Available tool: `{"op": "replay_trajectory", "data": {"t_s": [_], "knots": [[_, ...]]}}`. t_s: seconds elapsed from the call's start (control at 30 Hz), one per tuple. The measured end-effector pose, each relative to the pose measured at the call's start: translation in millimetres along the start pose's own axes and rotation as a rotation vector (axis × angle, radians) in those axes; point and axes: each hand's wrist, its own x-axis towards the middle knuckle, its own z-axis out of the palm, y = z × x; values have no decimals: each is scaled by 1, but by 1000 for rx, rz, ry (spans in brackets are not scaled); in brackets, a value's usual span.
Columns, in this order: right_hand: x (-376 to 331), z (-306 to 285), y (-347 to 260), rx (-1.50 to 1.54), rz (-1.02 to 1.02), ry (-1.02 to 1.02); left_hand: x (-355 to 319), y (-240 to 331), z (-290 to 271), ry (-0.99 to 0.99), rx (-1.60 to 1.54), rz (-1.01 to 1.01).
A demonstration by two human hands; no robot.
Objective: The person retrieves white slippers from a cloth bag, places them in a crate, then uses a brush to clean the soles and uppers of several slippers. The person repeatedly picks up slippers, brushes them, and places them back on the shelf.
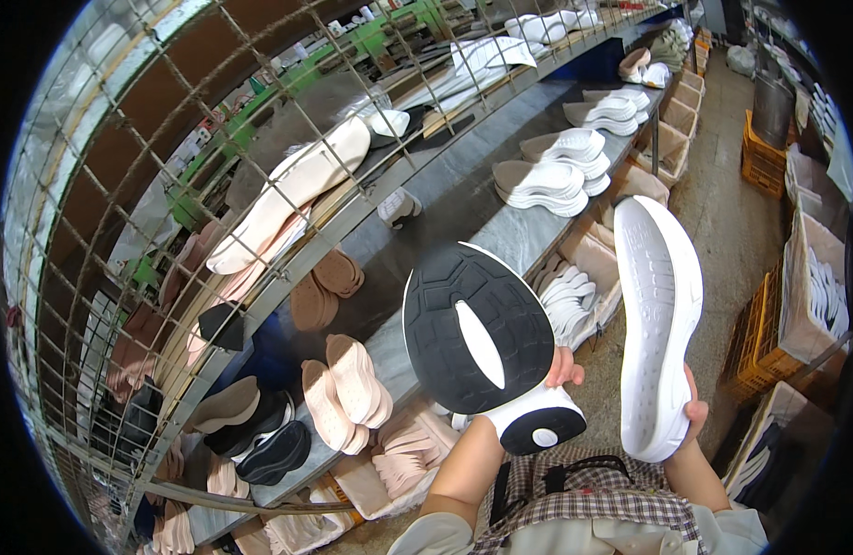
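Black sole (477, 324) — white sole (659, 324) alongside

bench: long grey worktop (463, 199) running off into the distance
white soles: stacks (546, 185) along the bench
pink insoles: pairs (343, 388) near its front edge
wire rack: mesh (167, 185) on the left
crates: orange ones (764, 153) on the floor, right side

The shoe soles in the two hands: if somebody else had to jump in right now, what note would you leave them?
Left hand: grips the black-treaded sole from behind, tread facing the camera; only the fingers show at its edge.
Right hand: holds the white sole upright by its lower end.
The two soles are held side by side, apart, over the floor beside the long bench.
Done: both soles picked up.
Left: both soles are in hand, neither set down.
Stacks of white soles lie on the bench.
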Motion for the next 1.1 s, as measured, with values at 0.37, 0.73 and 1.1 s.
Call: {"op": "replay_trajectory", "data": {"t_s": [0.37, 0.73, 1.1], "knots": [[9, -25, -21, 314, 173, -11, 8, -20, 11, -20, -142, 91], [64, -38, 17, 354, 351, 10, -43, 11, -38, 266, -264, 92], [297, -2, 155, 407, 761, -310, -136, 108, -84, 1141, 133, 267]]}}
